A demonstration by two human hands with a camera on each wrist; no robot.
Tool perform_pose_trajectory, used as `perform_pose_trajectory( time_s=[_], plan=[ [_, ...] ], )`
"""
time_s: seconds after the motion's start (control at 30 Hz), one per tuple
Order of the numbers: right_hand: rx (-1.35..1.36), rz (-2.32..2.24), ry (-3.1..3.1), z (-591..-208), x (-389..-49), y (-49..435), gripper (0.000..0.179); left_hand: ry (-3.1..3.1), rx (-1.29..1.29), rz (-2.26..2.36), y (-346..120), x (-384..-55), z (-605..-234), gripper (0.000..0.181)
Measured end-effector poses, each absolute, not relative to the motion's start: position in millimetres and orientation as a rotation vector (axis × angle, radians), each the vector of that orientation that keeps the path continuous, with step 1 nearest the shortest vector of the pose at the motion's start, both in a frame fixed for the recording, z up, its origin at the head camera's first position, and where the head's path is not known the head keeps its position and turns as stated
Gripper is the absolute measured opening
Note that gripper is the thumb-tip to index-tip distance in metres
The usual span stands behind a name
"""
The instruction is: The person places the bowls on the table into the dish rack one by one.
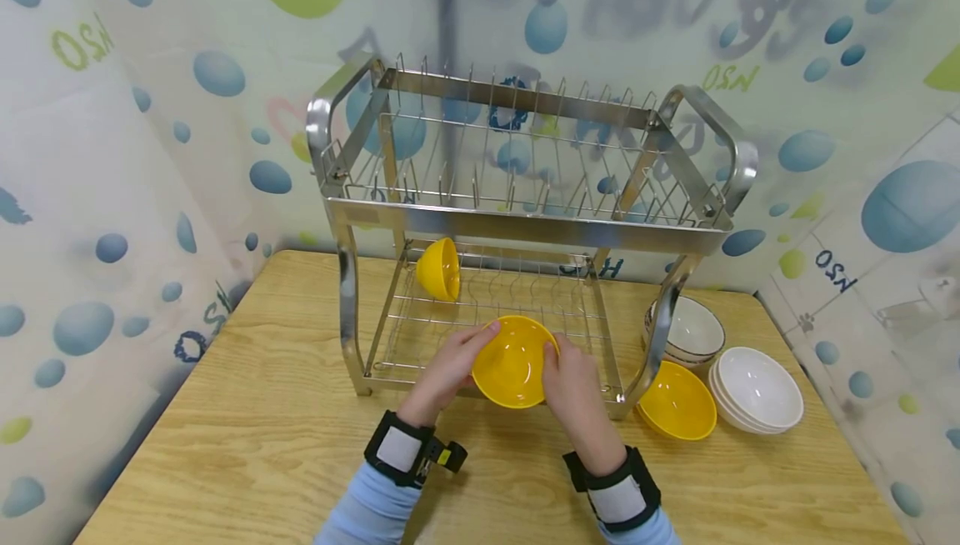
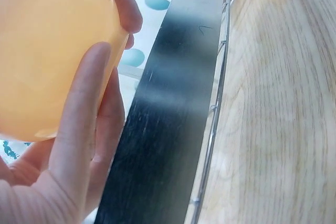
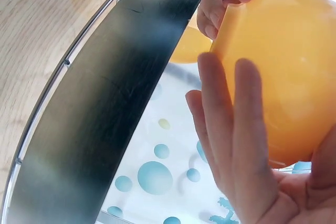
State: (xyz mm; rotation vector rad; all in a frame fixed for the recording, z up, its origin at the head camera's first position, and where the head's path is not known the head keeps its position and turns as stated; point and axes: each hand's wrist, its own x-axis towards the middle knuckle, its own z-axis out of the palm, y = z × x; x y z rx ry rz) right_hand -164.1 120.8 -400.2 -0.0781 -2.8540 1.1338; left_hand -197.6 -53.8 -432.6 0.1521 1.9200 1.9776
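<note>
Yellow bowl (image 1: 513,362), overlapping the front edge of the dish rack (image 1: 528,228) in the head view. Gripped between thumb and fingers, half-opened around the wall: left hand (image 1: 453,362) at 9 o'clock, right hand (image 1: 573,378) at 3. Head view only: glossy interior; stacked white bowls (image 1: 757,391) farther out at 3 o'clock; tilted yellow bowl (image 1: 437,270) between 10 and 11. Wrist views only: outer wall, with fingers laid against it.

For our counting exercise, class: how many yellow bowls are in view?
3: a held bowl between fingers; a tipped bowl low in the rack; a tabletop bowl right of the rack, possibly hiding others.
</note>
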Motion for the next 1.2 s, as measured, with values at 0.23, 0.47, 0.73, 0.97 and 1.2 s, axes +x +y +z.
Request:
perform_pose_trajectory(
  time_s=[0.23, 0.47, 0.73, 0.97, 1.2],
  plan=[
    [-0.052, 1.139, -2.814, -401.3, -162.9, 123.9, 0.042, 1.947, 0.105, 2.023, -52.5, -196.4, -431.2, 0.064],
    [-0.088, 1.013, -2.777, -396.2, -155.7, 130.0, 0.054, 1.940, 0.075, 2.065, -51.8, -196.4, -432.2, 0.062],
    [-0.142, 0.912, -2.683, -391.4, -144.9, 139.2, 0.045, 1.943, 0.082, 2.077, -53.9, -196.3, -432.9, 0.066],
    [-0.130, 0.884, -2.610, -393.1, -138.1, 151.9, 0.040, 1.956, 0.074, 2.071, -55.9, -195.9, -432.3, 0.065],
    [-0.158, 0.864, -2.572, -394.4, -131.3, 167.6, 0.032, 1.955, 0.066, 2.075, -56.2, -195.0, -431.2, 0.065]
  ],
)
